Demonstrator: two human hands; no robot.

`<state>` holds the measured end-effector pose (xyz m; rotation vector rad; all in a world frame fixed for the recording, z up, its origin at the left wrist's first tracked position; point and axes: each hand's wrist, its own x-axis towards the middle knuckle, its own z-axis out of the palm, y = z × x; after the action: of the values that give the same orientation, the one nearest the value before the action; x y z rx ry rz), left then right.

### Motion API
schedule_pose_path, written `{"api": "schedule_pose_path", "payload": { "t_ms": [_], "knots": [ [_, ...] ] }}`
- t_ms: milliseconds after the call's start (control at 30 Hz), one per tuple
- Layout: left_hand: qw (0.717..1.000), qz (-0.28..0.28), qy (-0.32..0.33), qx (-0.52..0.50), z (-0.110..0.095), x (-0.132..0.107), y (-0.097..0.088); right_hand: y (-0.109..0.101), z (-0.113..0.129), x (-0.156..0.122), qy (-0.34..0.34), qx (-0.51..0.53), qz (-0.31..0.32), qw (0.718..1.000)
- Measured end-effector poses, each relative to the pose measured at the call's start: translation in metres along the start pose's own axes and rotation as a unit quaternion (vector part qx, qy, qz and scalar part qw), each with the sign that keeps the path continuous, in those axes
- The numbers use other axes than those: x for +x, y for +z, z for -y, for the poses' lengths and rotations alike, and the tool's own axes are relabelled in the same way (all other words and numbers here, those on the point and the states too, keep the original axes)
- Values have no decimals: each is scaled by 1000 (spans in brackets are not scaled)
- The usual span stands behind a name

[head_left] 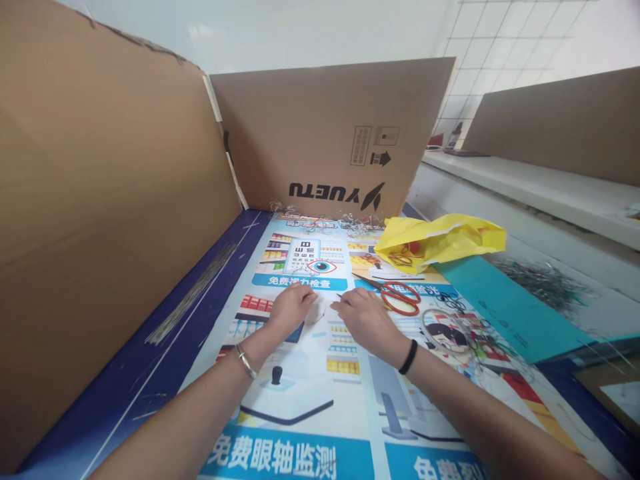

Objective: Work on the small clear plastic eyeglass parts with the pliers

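Note:
My left hand (293,308) is closed in a pinch above the printed poster sheet (300,357). A thin, pale wire (320,316) curves down from its fingertips into the gap between the hands. My right hand (364,316) is also closed, its fingers bent together just to the right. A small dark point sticks out past those fingers; the rest of that item is hidden. Scissors (401,298) with orange-red handles lie just beyond my right hand, blades pointing left. A round clear ring-shaped object (447,331) lies right of my right wrist, beside dark tangled loops (449,302).
Cardboard panels stand at the left (110,200) and the back (320,140). A yellow plastic bag (450,237) lies over a teal sheet (510,307). Tangled wire scraps (357,225) gather at the back, more (543,287) at right. Thin straight wires (193,293) lie bundled left.

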<state>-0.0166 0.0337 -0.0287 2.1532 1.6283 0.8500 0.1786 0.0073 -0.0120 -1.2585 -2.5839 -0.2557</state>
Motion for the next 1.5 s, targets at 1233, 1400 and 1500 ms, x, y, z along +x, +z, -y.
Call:
{"api": "schedule_pose_path", "payload": {
  "t_ms": [1233, 1400, 1500],
  "knots": [
    [983, 49, -52, 171, -3, -11, -15, 11, 9, 4, -23, 80, -10, 996],
    [980, 46, -50, 185, -3, -10, -14, 9, 13, 12, -65, 2, 24, 998],
    [980, 51, -49, 187, -3, -9, -15, 1, 21, 22, -101, -39, 59, 992]
  ]
}}
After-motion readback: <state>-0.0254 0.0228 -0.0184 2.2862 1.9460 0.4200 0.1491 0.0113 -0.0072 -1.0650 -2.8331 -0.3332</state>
